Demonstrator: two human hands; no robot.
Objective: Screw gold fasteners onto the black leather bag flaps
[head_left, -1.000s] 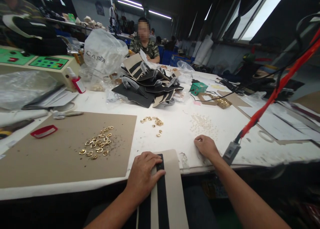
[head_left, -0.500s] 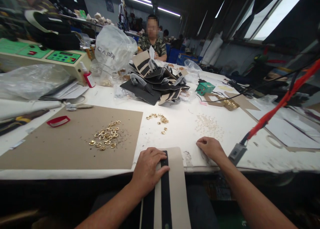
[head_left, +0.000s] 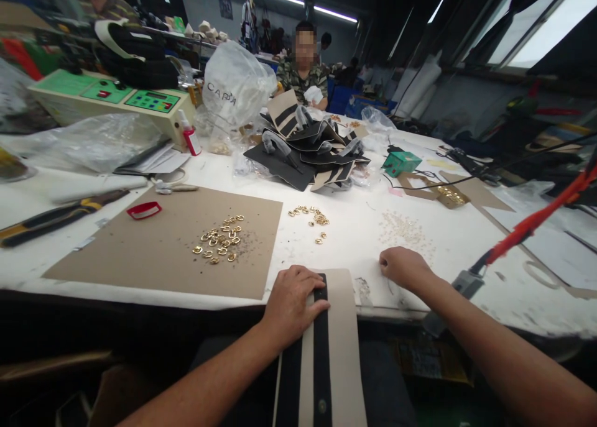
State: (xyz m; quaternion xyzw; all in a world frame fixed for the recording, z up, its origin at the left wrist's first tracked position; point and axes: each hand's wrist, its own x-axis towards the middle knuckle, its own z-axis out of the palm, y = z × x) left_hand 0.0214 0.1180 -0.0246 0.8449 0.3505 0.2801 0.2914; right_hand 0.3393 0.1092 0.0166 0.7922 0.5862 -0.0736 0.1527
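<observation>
Left hand: partly curled, holding the panel by its far end, fingertips and thumb on the black strip, small gap between them. Right hand: fingers curled in, resting at the near side of the table; contents, if any, hidden.

Panel: far end on the table's near edge, remainder running nearward past it. Most of its visible length is on the near side of the left-hand grip; the wide beige margin is right of the thumb. Right hand is right of the panel, apart from it, just near of the white bits.

Handling (judged): light, thin, flexible yet fairly firm; not fragile, may crease. Best hold: flat pressure at the far end, near end supported.
</observation>
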